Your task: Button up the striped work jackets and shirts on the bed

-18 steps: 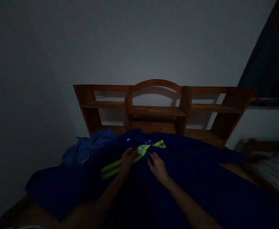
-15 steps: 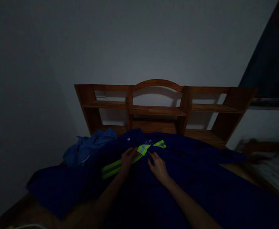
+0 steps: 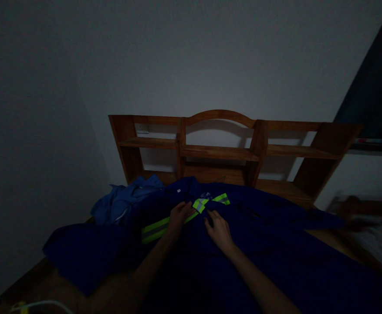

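Observation:
A dark blue work jacket lies spread out in front of me, its sleeves out to both sides. Yellow-green reflective tape with a grey middle crosses its chest. At the front opening, a short end of the tape is folded at an angle. My left hand is just left of that end, fingers closed on the cloth at the opening. On the other side, my right hand has its fingers curled on the jacket's front edge. Dim light hides the fingertips and the exact pinch.
A lighter blue garment lies crumpled at the left, beside the jacket. Behind stands a wooden shelf headboard against the wall, with a wall socket behind it. A pale cable runs at the lower left.
The view has shifted slightly, so everything sits a little further right. The folded tape end by my left hand has turned and shows less of its length. Both hands stay at the jacket's opening.

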Available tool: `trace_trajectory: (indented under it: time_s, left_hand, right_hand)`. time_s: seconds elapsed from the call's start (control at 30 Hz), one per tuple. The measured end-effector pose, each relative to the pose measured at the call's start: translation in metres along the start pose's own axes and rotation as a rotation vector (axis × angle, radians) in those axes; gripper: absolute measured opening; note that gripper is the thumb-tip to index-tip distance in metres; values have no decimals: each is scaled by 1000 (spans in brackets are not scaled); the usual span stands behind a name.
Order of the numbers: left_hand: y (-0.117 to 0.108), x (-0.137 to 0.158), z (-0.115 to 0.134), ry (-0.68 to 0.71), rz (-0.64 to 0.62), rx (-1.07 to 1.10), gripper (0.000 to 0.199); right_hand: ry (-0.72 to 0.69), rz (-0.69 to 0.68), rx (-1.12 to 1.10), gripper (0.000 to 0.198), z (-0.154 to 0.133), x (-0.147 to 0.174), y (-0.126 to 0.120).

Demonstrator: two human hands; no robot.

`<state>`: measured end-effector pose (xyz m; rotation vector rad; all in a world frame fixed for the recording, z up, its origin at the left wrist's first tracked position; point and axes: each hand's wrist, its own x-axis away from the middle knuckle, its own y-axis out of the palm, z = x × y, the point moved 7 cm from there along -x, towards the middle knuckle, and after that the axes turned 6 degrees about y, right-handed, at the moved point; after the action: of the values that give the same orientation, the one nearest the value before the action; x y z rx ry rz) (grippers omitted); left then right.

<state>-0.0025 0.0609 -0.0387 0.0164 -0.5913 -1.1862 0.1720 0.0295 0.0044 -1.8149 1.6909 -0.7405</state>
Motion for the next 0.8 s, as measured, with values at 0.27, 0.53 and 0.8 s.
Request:
trace_trajectory:
  time_s: [0.27, 0.53, 0.8]
  left_hand:
    - [12, 11, 10, 98, -255, -581, 39]
    - [27, 23, 12, 120, -427, -733, 35]
    - [35, 29, 19, 89, -567, -893, 43]
  right_hand:
    - [3, 39, -74, 20, 3, -1, -2]
    - [-55, 24, -176, 18, -6, 1, -6]
    - [-89, -7, -207, 18, -13, 2, -9]
